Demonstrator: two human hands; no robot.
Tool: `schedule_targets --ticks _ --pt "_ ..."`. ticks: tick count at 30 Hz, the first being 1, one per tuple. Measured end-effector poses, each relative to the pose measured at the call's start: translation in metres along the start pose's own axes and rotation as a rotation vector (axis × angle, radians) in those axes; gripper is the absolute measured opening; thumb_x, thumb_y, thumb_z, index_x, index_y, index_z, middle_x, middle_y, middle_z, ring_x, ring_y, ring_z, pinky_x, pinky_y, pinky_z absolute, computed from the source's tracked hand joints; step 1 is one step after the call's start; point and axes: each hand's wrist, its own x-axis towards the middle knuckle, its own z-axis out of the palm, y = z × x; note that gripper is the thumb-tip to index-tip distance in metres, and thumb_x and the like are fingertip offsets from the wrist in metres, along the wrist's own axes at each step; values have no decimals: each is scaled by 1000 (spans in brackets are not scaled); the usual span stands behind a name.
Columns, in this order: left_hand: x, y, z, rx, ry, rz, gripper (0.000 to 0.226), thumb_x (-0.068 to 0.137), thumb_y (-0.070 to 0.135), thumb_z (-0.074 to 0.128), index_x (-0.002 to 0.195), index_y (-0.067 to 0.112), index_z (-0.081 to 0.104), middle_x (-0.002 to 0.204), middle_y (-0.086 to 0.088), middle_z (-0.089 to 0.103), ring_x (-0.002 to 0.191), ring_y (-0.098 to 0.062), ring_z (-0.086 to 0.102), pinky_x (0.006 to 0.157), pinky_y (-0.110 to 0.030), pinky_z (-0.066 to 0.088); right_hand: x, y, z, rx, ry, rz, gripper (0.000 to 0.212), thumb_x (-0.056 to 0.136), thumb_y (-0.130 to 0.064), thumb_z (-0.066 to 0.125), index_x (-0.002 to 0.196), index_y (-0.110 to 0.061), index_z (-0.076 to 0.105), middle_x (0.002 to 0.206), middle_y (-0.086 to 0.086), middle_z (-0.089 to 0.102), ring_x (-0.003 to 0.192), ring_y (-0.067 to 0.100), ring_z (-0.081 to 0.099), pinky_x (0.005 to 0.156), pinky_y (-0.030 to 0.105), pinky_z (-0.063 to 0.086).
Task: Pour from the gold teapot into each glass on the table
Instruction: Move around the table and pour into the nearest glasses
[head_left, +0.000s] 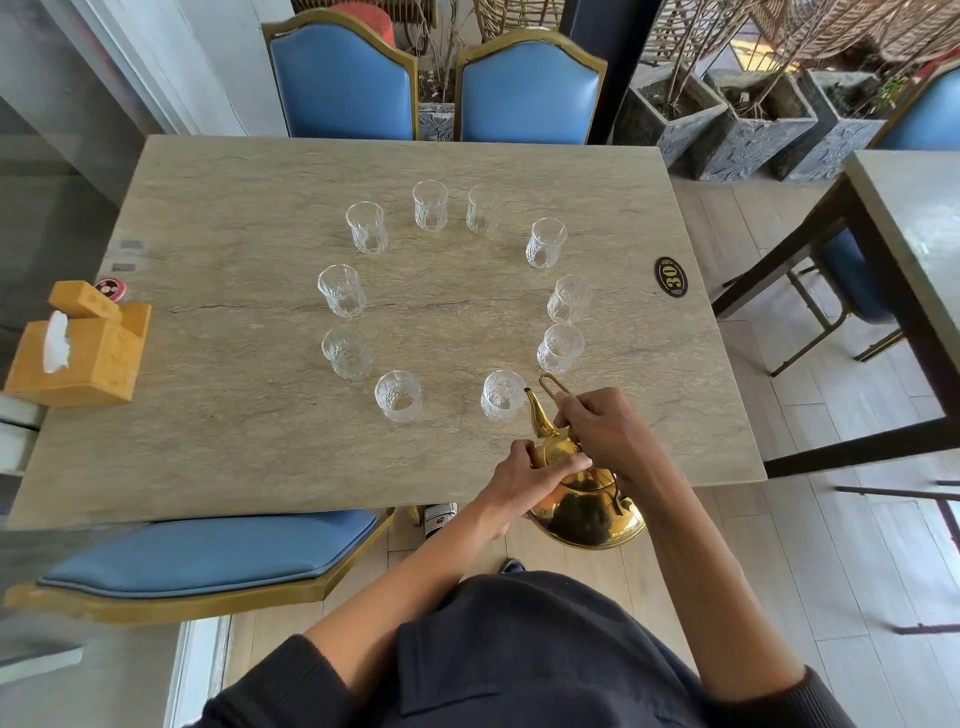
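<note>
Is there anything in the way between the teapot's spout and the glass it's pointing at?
Nothing visible. The gold teapot, held by the right hand and steadied by the left hand, has its spout tip right beside the nearest glass.

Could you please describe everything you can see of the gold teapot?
The gold teapot is shiny polished metal with a round body, a curved spout and a thin wire loop handle. It is held tilted over the table's near edge, spout tip at the nearest glass. The right hand grips the handle; the left hand presses the lid.
</note>
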Motion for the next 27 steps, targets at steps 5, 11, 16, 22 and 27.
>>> schedule_targets --ticks 5,11,16,22,27 --pt "0 -1 0 1 -3 0 116 63 83 80 154 23 40 137 -4 61 127 -22 64 105 -40 60 0 1 0 0 -10 -7 49 99 -37 53 69 -3 72 56 7 53 52 18 45 56 34 36" --pt "1 -2 0 8 -3 -4 116 64 84 81 154 23 40 136 -4 63 127 -22 64 106 -41 60 1 3 0 -10 -9 -6 50 99 -38 52 72 -2 72 58 7 55 53 17 48 56 33 37" --pt "2 -3 1 -3 -10 -19 109 71 80 83 153 23 40 135 -4 63 126 -21 64 100 -38 59 2 3 0 -34 -14 -12 50 100 -38 52 73 -1 73 58 8 56 52 18 46 54 32 35" --pt "-4 2 0 -47 -24 -20 113 66 78 82 154 22 39 128 1 62 116 -13 63 87 -30 55 4 5 2 -40 -15 -1 48 99 -39 53 69 -8 73 59 9 57 54 20 48 57 35 36" --pt "-5 1 -1 -48 -10 -32 124 51 85 78 152 24 39 137 -6 64 124 -21 65 78 -28 54 4 4 4 -39 -33 -1 44 99 -35 53 67 -12 72 62 10 61 54 18 50 56 33 38"
